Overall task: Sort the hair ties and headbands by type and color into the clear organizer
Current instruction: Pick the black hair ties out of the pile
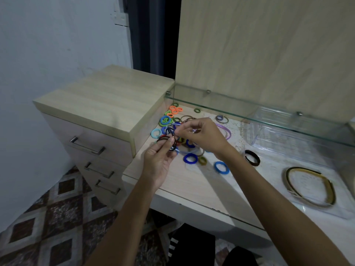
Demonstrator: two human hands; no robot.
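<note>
A heap of coloured hair ties (173,120) lies on the desk beside the drawer unit: orange, green, blue, olive. My left hand (158,160) grips a bunch of thin black hair ties (166,140) above the heap. My right hand (201,134) pinches a thin dark tie at that bunch. A purple headband (224,129) lies behind my right hand. A dark brown headband (252,158) and a gold-and-black headband (315,186) lie to the right, the latter inside a clear organizer tray (345,212). Another clear organizer (288,135) stands under the glass shelf.
A wooden drawer unit (103,104) stands left of the desk, higher than the desktop. A glass shelf (249,107) runs above the back of the desk. Loose blue ties (221,167) lie near the desk's middle. Patterned floor is below.
</note>
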